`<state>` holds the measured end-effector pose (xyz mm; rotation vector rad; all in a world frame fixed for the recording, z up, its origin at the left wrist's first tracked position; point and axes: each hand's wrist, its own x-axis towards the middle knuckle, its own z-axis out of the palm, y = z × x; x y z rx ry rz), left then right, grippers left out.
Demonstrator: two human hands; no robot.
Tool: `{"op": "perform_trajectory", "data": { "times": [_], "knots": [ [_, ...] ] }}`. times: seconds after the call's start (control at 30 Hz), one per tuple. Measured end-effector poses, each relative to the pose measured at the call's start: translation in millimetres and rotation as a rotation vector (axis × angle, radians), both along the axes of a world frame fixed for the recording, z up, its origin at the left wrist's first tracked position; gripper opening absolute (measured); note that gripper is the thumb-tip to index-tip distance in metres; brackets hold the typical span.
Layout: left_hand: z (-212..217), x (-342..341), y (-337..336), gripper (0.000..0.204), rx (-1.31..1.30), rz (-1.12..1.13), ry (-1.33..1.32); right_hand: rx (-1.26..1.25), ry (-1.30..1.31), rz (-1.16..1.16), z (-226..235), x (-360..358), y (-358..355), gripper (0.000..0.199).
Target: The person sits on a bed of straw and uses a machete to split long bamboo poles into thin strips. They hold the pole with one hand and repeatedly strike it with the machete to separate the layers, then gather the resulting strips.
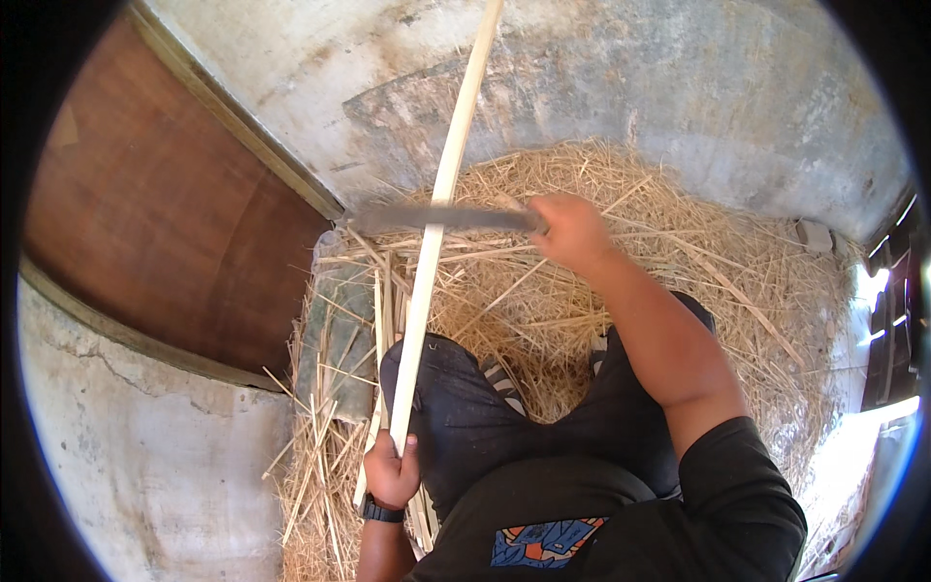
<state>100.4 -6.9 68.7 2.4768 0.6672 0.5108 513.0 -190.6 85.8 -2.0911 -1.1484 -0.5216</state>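
Observation:
My left hand (391, 469), with a dark watch on its wrist, is closed round the lower end of a long pale wooden strip (424, 281), perhaps split bamboo. The strip slants up past my left knee toward the wall, its far end running out at the top of the view. My right hand (572, 231) grips the handle of a long dark machete (475, 217). Its blade, blurred by motion, points left and lies across the strip; whether it touches the wood I cannot tell.
Straw-like shavings (582, 184) cover the floor around my feet and along the curved wall (679, 87). More pale strips (386, 301) lie beside my left knee, near a stone ledge (339, 325). A brown door panel (175, 204) stands at left, a small block (815, 236) at far right.

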Motion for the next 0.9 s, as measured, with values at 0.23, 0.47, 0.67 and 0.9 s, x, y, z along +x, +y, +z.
{"op": "perform_trajectory", "data": {
  "times": [0.23,0.47,0.67,0.9],
  "knots": [
    [6.5,8.8,0.1,0.032,0.049,-0.034,0.013,-0.13,-0.18,0.117,3.1,-10.1,10.7,0.016],
    [0.6,2.5,2.1,0.033,0.062,0.016,-0.001,0.006,0.131,-0.138,1.6,12.1,-1.1,0.014],
    [4.3,14.4,-1.9,0.033,0.123,-0.009,0.039,-0.162,-0.393,0.221,9.9,-29.3,16.9,0.013],
    [-5.3,-4.2,13.1,0.033,0.09,0.044,0.028,0.059,0.429,-0.337,11.9,17.8,-3.1,0.016]
  ]
}}
